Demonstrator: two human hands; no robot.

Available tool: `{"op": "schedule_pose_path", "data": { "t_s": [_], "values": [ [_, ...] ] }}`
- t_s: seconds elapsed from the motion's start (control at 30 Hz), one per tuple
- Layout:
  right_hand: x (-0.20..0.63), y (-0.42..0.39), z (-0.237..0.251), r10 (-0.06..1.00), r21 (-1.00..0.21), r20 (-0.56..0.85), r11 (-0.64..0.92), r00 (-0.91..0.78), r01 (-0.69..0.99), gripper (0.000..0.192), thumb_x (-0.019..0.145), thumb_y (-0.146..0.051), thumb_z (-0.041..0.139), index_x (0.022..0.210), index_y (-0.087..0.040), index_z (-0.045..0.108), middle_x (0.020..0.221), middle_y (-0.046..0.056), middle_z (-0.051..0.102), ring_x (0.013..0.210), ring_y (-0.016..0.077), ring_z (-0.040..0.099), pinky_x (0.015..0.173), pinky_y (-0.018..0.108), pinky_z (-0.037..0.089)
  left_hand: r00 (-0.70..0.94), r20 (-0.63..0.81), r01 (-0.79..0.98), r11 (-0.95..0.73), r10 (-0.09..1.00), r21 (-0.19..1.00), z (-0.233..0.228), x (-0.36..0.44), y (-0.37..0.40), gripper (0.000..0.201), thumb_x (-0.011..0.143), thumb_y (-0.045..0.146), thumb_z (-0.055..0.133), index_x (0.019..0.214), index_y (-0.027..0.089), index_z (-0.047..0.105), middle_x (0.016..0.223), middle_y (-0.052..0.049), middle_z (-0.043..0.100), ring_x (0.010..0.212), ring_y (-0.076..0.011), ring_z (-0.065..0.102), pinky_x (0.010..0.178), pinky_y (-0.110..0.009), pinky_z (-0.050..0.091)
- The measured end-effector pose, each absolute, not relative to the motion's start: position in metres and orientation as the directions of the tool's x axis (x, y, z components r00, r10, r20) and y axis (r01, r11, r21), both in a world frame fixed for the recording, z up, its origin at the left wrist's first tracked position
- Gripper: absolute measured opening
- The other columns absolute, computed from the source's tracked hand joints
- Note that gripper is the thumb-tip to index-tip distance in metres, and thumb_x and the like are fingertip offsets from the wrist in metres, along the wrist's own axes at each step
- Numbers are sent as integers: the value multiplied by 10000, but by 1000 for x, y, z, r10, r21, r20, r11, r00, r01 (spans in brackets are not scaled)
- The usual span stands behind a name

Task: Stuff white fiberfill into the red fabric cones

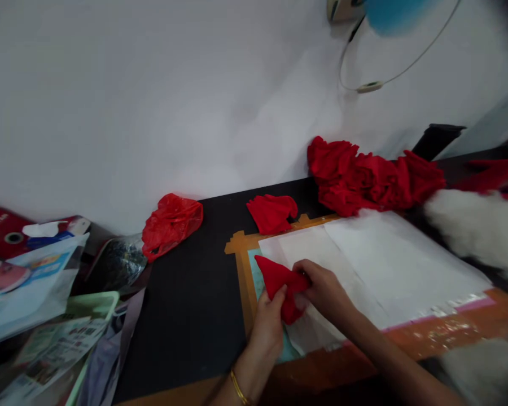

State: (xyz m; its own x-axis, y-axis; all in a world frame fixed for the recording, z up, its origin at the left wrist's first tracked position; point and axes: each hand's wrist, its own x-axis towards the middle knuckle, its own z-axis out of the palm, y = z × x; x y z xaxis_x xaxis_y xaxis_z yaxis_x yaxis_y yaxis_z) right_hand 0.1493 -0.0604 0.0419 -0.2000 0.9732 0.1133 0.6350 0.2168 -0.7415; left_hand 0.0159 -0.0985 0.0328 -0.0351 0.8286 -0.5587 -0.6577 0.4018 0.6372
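Both hands work at the near-left corner of the white paper sheets (376,265), which is the only view's landmark. Left hand (268,324) pinches the lower edge of a small red cloth piece (281,285), fingers closed on it. Right hand (324,290) grips the same piece from the right, fingers curled shut on the fabric. Piece looks partly folded into a pointed shape, held just above the paper corner; fold looks unfinished.

Progress, as a judgement: one similar red piece (273,213) lies just behind the sheets. A big red fabric pile (372,177) sits at their far edge, apparently waiting. Left of the sheets, well apart: red plastic bag (171,224). White fluffy material (476,231) at the right.
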Motion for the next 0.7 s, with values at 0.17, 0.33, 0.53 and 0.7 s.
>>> {"op": "schedule_pose_path", "data": {
  "t_s": [0.17, 0.33, 0.53, 0.7],
  "values": [
    [161, -55, 51, 969, -840, 44, 167, -243, 516, 187, 769, -161, 475, 912, -209, 585, 742, -12, 629, 632, 144, 555, 607, 265, 429, -52, -595, -674, 411, 802, 614, 37, 7, -102, 471, 555, 403, 873, 895, 119, 715, 795, -70, 733, 682, -166, 658, 601, -237, 486],
    [174, -67, 67, 888, -953, -57, 88, -456, 290, 390, 842, -286, 569, 1224, -228, 515, 1094, 51, 637, 796, 155, 611, 656, 268, 509, 17, -542, -584, 449, 840, 676, 39, 6, -106, 559, 667, 544, 772, 990, 92, 711, 805, -96, 725, 670, -183, 649, 513, -234, 437],
    [160, -78, 52, 954, -944, -9, 90, -298, 317, 102, 783, -191, 548, 873, -221, 508, 682, -48, 570, 586, 119, 521, 539, 225, 410, 72, -529, -446, 502, 845, 741, 33, 15, -114, 665, 744, 662, 633, 1111, 108, 650, 899, -107, 705, 683, -171, 622, 519, -233, 427],
    [159, -74, 45, 979, -946, 45, 106, -199, 305, 83, 788, -238, 563, 813, -225, 485, 655, -53, 535, 586, 117, 492, 542, 224, 382, -143, -317, -180, 290, 938, 940, 29, 11, -117, 859, 670, 460, 783, 1382, 213, 371, 1202, -123, 611, 885, -195, 650, 686, -263, 491]
  ]
}}
